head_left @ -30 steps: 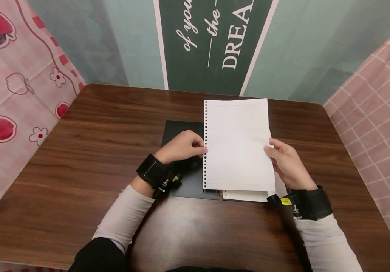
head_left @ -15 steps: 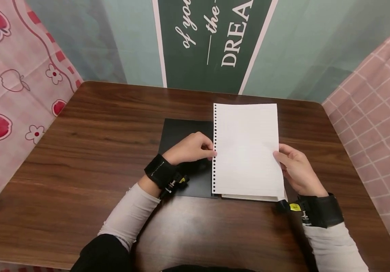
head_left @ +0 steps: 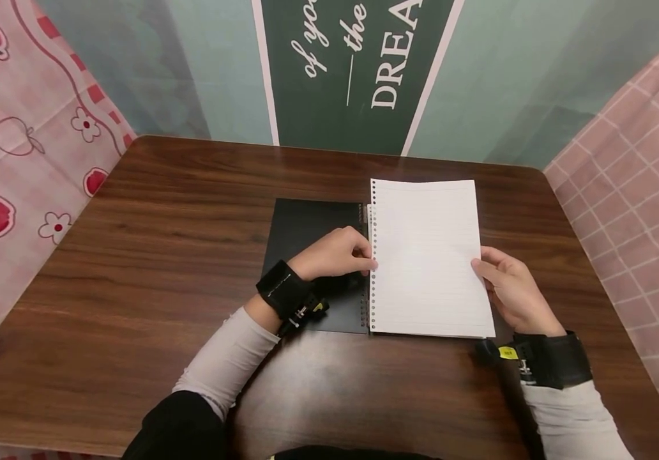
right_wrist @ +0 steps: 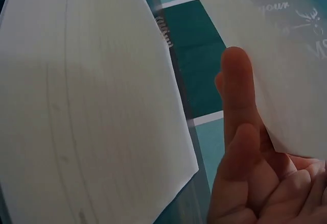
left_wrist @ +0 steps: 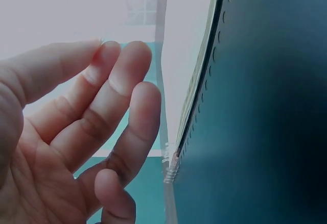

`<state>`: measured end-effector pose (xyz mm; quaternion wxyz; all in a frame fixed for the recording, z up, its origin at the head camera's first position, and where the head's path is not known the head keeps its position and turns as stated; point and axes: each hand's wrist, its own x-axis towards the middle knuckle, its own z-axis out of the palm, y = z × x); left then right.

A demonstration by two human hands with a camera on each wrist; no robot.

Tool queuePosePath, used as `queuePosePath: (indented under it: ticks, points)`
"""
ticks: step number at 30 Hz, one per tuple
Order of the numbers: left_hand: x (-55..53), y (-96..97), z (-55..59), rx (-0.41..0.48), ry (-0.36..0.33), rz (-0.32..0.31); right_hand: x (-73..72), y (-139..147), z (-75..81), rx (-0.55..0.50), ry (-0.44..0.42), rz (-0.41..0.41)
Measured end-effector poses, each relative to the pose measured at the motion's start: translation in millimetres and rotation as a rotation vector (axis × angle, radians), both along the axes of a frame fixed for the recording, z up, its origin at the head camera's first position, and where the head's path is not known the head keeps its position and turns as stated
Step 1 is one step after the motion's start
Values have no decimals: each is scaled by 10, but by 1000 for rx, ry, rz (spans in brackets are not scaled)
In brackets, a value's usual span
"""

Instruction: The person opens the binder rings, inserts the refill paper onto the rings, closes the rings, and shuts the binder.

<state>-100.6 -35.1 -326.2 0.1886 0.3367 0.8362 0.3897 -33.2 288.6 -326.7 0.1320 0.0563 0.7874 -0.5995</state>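
Observation:
A loose white ruled sheet (head_left: 427,255), punched with a row of holes down its left edge, is held above the right side of an open ring-bound notebook. My left hand (head_left: 335,252) pinches the punched edge between thumb and fingers, over the binding. On the opposite edge, my right hand (head_left: 513,287) grips the sheet with the thumb on top. The notebook's black cover (head_left: 318,220) lies flat to the left. In the right wrist view, a gap shows between the raised sheet (right_wrist: 291,81) and the notebook's ruled pages (right_wrist: 112,96). Binding rings (left_wrist: 171,170) appear in the left wrist view.
The dark wooden table (head_left: 134,255) extends around the notebook. A green and teal backdrop (head_left: 341,115) with white lettering stands behind it. Pink printed cloth (head_left: 13,172) hangs at the left, pink checked cloth (head_left: 640,191) at the right.
Both hands have carried the sheet to the right and lower toward the notebook's pages. The binding rings, hidden behind it before, now show along its left edge. Both hands keep their hold.

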Motion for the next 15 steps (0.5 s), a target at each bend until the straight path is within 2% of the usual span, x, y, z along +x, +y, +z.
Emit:
queuePosePath:
  ticks: [5,15]
  points:
    - [-13,34,-31,-2,0,-2,-9,13,-20,-27,-14,-5]
    - [-42,90,-78,-22,3,6,-37,59,-67,-9,-35,-4]
